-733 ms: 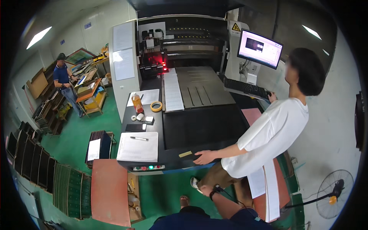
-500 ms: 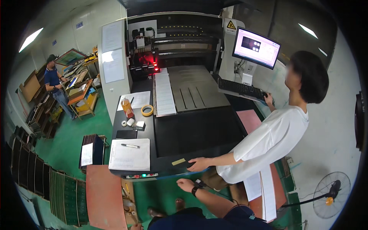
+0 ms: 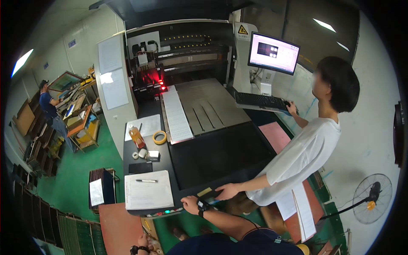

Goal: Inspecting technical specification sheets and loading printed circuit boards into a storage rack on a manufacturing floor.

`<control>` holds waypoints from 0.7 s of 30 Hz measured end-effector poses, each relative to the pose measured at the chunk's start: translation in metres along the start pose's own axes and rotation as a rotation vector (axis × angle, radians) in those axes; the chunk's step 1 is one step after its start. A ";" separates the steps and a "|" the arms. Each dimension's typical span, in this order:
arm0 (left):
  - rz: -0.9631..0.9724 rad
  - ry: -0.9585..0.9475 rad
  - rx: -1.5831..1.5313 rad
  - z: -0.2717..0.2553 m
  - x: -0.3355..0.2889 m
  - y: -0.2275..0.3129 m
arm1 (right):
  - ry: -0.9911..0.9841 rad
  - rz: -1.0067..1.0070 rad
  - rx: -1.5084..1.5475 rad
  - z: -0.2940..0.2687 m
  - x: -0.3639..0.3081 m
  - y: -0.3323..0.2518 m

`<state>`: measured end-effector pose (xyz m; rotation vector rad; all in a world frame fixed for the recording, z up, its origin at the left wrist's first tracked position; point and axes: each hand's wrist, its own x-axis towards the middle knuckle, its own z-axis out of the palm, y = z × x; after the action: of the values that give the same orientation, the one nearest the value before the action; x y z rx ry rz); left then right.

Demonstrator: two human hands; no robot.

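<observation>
My right hand (image 3: pixel 190 205), with a dark watch on its wrist, is at the front edge of the black machine table (image 3: pixel 221 157). It holds nothing that I can see, and its fingers are loosely bent and apart. Close to it lies a small yellowish strip (image 3: pixel 204 192). My left hand (image 3: pixel 142 242) is low in the view by an open box (image 3: pixel 149 229) of small items; its fingers are too small to make out. To the left of my right hand, a pen (image 3: pixel 146 181) rests on a stack of white paper (image 3: pixel 148 197).
A person in a white shirt (image 3: pixel 293 157) stands at right, one hand on a keyboard (image 3: pixel 259 102) under a monitor (image 3: pixel 274 53). A bottle (image 3: pixel 137 137) and tape roll (image 3: pixel 159 137) stand on the table. A fan (image 3: pixel 372 199) is at right; another person (image 3: pixel 49 106) stands far left.
My right hand has moved left and up to the table's front edge. My left hand has come further into view at the lower edge. The whole view has shifted.
</observation>
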<state>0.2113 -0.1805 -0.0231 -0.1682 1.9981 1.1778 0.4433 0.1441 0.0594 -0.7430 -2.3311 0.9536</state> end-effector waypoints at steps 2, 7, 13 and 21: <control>0.143 0.105 -0.048 -0.025 0.047 0.023 | 0.015 -0.042 -0.079 0.005 0.011 -0.019; 0.233 0.190 -0.211 0.000 0.065 0.118 | -0.060 0.100 -0.221 -0.005 0.021 -0.015; 0.327 0.305 -0.284 -0.013 0.123 0.130 | -0.017 -0.030 -0.290 0.002 0.038 -0.027; 0.381 0.299 -0.065 0.030 0.091 0.157 | 0.077 0.018 -0.299 0.001 0.031 -0.013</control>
<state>0.0924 -0.0448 0.0139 0.0079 2.3236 1.5308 0.4166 0.1563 0.0759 -0.9008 -2.4295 0.5766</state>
